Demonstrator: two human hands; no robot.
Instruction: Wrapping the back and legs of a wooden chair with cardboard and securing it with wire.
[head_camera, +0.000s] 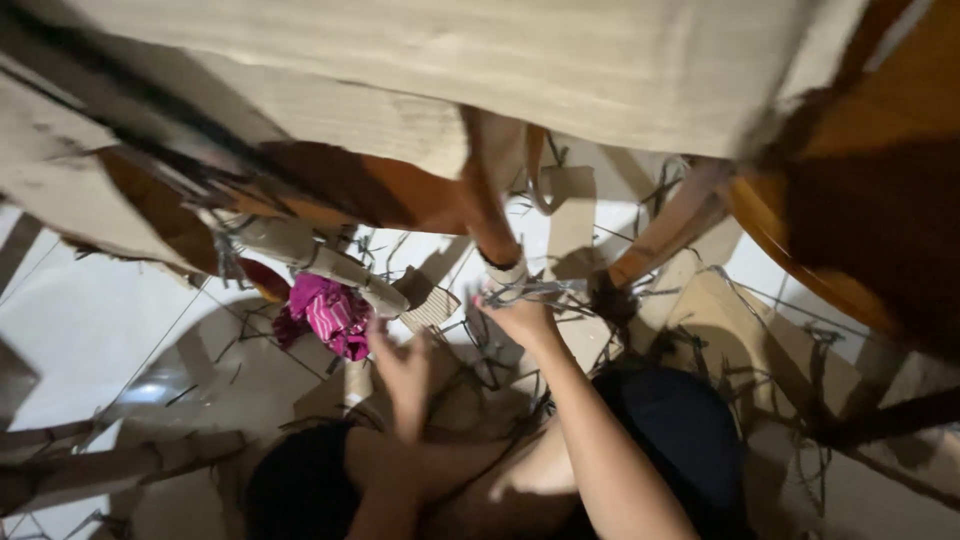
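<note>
My right hand (522, 318) reaches forward to the foot of a wooden leg (490, 215) wrapped with a pale band (505, 275). Its fingers close on a bundle of thin grey strips (545, 290) beside that band. My left hand (400, 368) is raised just left of it, fingers apart, holding nothing, and its fingertips are close to a rolled cardboard tube (335, 265). A pink striped cloth (330, 312) lies left of the left hand. The picture is blurred by motion.
A large cardboard sheet (480, 70) hangs overhead across the top. Another wooden leg (670, 225) and a curved wooden rim (800, 250) stand at the right. Cardboard offcuts (740, 330) and several thin dark strips litter the white floor (80, 330). My dark-clothed knees (680, 430) are below.
</note>
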